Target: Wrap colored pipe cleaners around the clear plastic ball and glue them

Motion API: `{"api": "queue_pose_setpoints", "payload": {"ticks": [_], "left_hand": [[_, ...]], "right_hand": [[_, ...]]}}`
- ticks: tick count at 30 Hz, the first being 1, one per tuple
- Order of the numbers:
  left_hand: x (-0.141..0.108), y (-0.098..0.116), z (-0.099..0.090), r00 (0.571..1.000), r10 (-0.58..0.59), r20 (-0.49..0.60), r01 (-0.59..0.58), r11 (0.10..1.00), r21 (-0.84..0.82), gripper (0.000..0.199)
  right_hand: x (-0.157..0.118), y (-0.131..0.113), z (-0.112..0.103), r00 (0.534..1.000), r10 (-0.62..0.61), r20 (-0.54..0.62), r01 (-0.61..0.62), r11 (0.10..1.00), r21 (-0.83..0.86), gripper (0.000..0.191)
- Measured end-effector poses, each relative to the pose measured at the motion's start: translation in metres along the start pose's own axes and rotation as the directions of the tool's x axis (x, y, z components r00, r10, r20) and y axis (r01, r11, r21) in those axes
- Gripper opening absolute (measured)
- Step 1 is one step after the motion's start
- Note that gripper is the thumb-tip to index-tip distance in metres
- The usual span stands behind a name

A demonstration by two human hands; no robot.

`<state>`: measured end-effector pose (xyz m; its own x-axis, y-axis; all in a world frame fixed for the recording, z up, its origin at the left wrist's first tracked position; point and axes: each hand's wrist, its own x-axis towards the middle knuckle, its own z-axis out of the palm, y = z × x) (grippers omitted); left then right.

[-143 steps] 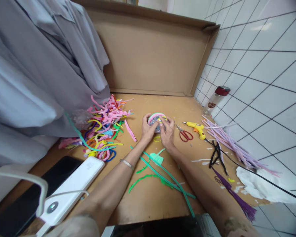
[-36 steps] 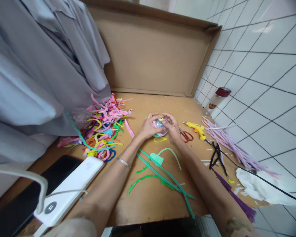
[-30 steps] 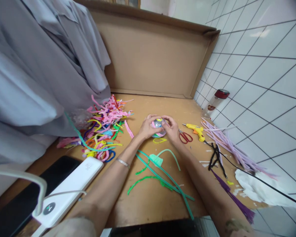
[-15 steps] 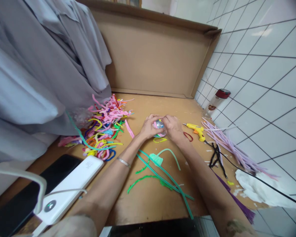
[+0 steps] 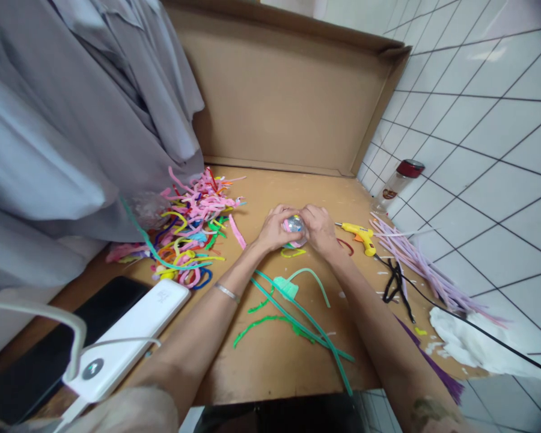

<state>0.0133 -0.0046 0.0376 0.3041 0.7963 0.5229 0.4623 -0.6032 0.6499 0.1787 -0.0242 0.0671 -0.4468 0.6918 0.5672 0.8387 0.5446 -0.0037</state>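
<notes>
Between both hands, over the middle of the table, is a small clear, shiny plastic container (image 5: 294,226) with pink and green fuzzy trim. My left hand (image 5: 273,231) is wrapped around its left side, thumb toward me. Closed against the right side is my right hand (image 5: 320,228), its fingers curled and their tips partly hidden. Just below the container lies a yellow pipe cleaner loop (image 5: 293,254). A dark red pipe cleaner loop (image 5: 345,247) is close to my right wrist. Nearer me rest a mint-green fuzzy piece (image 5: 285,287) and long teal pipe cleaners (image 5: 306,322).
A pile of colourful pipe cleaners (image 5: 198,210) covers the left side. On the right are a yellow glue gun (image 5: 359,237), its black cord, lilac pipe cleaners (image 5: 415,264), a red-lidded bottle (image 5: 397,186) and white tissue (image 5: 464,340). A white power bank (image 5: 130,337) lies front left.
My right hand has shifted slightly, and more of the clear container shows between my hands. Both hands still hold it. The camera view has moved a little.
</notes>
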Motion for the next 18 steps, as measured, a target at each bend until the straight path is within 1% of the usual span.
{"api": "queue_pose_setpoints", "payload": {"ticks": [4, 8, 11, 13, 14, 15, 16, 17, 18], "left_hand": [[0.000, -0.001, 0.000, 1.000, 0.014, -0.005, -0.014, 1.000, -0.005, 0.054], [0.001, -0.003, 0.001, 1.000, 0.020, -0.014, -0.020, 0.999, -0.025, 0.051], [0.001, -0.005, 0.000, 0.999, -0.006, -0.038, 0.003, 0.996, -0.084, 0.048], [0.001, -0.007, -0.001, 0.998, -0.038, -0.050, 0.032, 0.992, -0.119, 0.049], [0.000, -0.008, -0.002, 0.996, -0.060, -0.058, 0.052, 0.990, -0.129, 0.050], [0.000, -0.009, -0.003, 0.994, -0.083, -0.069, 0.073, 0.988, -0.136, 0.051], [0.000, -0.010, -0.003, 0.992, -0.102, -0.078, 0.090, 0.986, -0.139, 0.051], [-0.001, -0.010, -0.004, 0.990, -0.115, -0.082, 0.103, 0.985, -0.139, 0.051], [-0.001, -0.011, -0.004, 0.988, -0.125, -0.087, 0.113, 0.984, -0.136, 0.051]], "right_hand": [[0.000, 0.001, 0.002, 1.000, 0.022, -0.004, -0.022, 1.000, 0.016, 0.018], [-0.002, -0.002, 0.004, 0.997, 0.075, -0.025, -0.074, 0.996, 0.045, 0.023], [-0.004, -0.006, 0.007, 0.991, 0.125, -0.043, -0.119, 0.986, 0.119, 0.029], [-0.006, -0.003, 0.009, 0.978, 0.187, -0.088, -0.169, 0.968, 0.184, 0.030], [-0.008, 0.001, 0.011, 0.964, 0.238, -0.122, -0.209, 0.955, 0.212, 0.031], [-0.010, 0.007, 0.012, 0.937, 0.313, -0.155, -0.274, 0.934, 0.231, 0.032], [-0.014, 0.013, 0.012, 0.894, 0.409, -0.183, -0.363, 0.901, 0.238, 0.032], [-0.018, 0.021, 0.011, 0.834, 0.516, -0.199, -0.472, 0.851, 0.229, 0.031], [-0.024, 0.029, 0.009, 0.753, 0.627, -0.200, -0.597, 0.778, 0.194, 0.030]]}}
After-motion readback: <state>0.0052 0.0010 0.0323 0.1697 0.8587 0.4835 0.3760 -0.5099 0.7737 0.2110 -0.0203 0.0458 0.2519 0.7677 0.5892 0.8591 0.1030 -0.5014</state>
